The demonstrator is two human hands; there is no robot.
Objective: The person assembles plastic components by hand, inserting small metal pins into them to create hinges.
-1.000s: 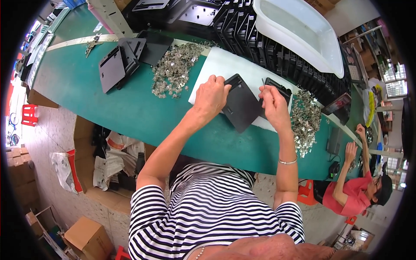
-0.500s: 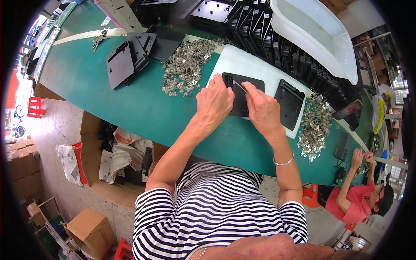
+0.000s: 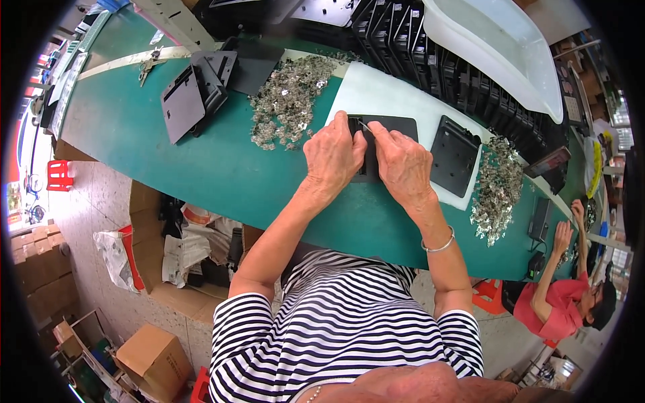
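Note:
A flat black plastic panel [image 3: 399, 125] lies on a white foam sheet [image 3: 371, 81] on the green table. My left hand [image 3: 332, 156] grips the panel's left end, its fingertips at a narrow slot there. In my right hand [image 3: 404, 163] is a slim metal tool [image 3: 366, 126], pinched between thumb and fingers, its tip at that slot near the left fingers. The fingertips partly hide the spot being worked. To the right, a second black plastic housing [image 3: 454, 154] rests on the foam. Small silvery metal clips [image 3: 287, 101] lie heaped on the left, with another pile of clips [image 3: 497, 185] on the right.
Black and grey panels [image 3: 185, 101] stand stacked at left, near keys [image 3: 148, 66]. Behind the foam are a row of black parts [image 3: 430, 67] and a white plastic tub [image 3: 500, 57]. A co-worker [image 3: 557, 302] sits at right. An open carton [image 3: 195, 248] stands below the table.
My right hand has shifted slightly up and left, bringing the tool closer to my left fingers. The whole view has moved a little. The co-worker's hands have moved.

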